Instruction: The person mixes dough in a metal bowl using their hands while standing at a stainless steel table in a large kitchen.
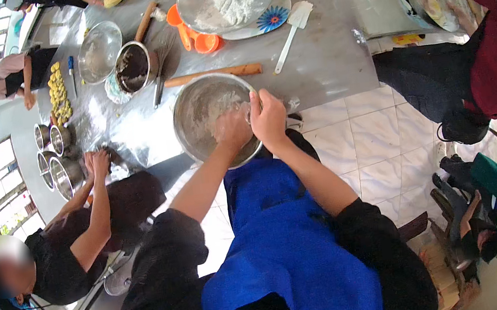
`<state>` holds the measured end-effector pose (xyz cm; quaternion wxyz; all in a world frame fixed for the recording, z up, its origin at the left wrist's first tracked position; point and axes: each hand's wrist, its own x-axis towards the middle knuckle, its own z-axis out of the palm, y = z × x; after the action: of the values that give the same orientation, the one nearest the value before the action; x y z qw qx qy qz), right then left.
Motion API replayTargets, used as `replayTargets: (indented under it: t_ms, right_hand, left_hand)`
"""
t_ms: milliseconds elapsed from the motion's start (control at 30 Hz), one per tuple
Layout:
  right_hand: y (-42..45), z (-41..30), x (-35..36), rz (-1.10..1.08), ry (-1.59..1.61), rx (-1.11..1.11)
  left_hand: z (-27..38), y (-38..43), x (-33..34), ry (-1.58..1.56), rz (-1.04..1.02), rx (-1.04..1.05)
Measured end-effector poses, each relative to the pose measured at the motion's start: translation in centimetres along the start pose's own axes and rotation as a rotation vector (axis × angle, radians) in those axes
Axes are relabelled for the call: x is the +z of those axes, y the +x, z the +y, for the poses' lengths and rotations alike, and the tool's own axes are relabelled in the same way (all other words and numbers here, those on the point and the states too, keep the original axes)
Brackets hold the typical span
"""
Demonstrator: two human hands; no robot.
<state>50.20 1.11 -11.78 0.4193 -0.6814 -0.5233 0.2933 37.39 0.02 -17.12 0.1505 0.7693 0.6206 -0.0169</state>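
A metal mixing bowl (182,138) is at the near edge of the steel table, in front of my blue apron. Pale, floury mixture (208,115) coats its inside. My left hand (232,129) reaches down into the bowl against the mixture; its fingers are blurred and partly hidden. On the right side, my right hand (268,117) grips the bowl's rim, thumb upward. Just beyond the bowl lies a wooden rolling pin (219,73).
Farther back on the steel table (330,59) are a white spatula (293,36), orange measuring cups (207,43), a clear bowl of flour (228,2), a whisk (162,63) and a pot with dark contents (132,69). Co-workers stand left (68,254) and right (484,53).
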Motion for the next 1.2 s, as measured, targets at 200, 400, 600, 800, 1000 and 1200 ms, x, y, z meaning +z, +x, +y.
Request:
replayTargets:
  t_ms: [200,400,600,800,1000,1200]
  right_hand:
    - [-0.2,0.0,0.5,0.030,-0.028,0.007]
    - [0.5,0.0,0.7,0.011,-0.038,0.024]
    - [0.5,0.4,0.8,-0.012,-0.062,-0.023]
    - [-1.9,0.3,1.4,-0.034,0.024,0.033]
    - [-1.5,0.2,1.7,-0.026,0.011,0.013]
    - [-0.9,0.3,1.5,0.008,0.004,0.029]
  left_hand:
    - [-0.9,3.5,1.3,-0.100,0.183,-0.191]
    - [-1.0,3.7,-1.8,-0.359,-0.078,-0.245]
    - [1.5,-1.0,-4.8,-0.030,-0.246,0.084]
    - [-1.8,0.3,1.0,0.070,-0.131,0.234]
    - [-3.2,2.1,1.9,0.183,0.115,0.236]
    - [-0.8,1.6,-5.5,0.147,-0.473,0.111]
